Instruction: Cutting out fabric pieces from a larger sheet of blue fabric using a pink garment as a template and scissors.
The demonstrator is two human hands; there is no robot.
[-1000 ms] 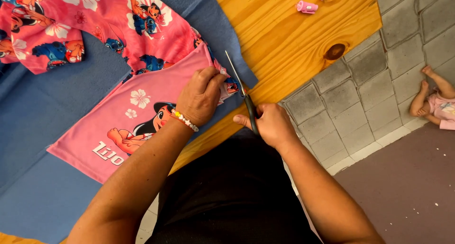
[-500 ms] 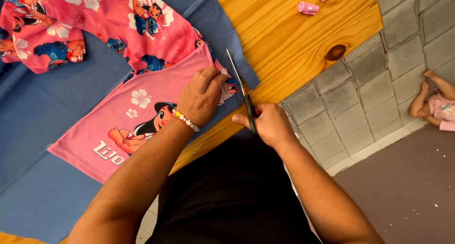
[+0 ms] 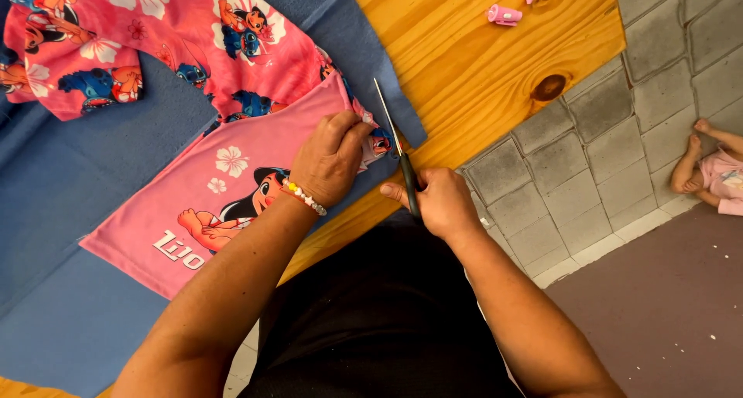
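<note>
My left hand (image 3: 329, 160), with a beaded bracelet at the wrist, presses down on the edge of a pink printed garment (image 3: 224, 189) that shows a cartoon figure and white flowers. My right hand (image 3: 441, 201) grips a pair of scissors (image 3: 395, 146), whose blades point away from me along the garment's right edge, beside my left fingers. The garment lies on blue fabric (image 3: 85, 204) spread over a wooden table (image 3: 472, 65).
A second pink piece with cartoon print (image 3: 170, 34) lies at the far left on the blue fabric. Two small pink objects (image 3: 503, 14) sit near the table's far edge. To the right, on the floor by grey paving (image 3: 619, 143), lies a doll (image 3: 716, 174).
Nothing has clearly moved; the scissors and both hands stay at the garment's right edge.
</note>
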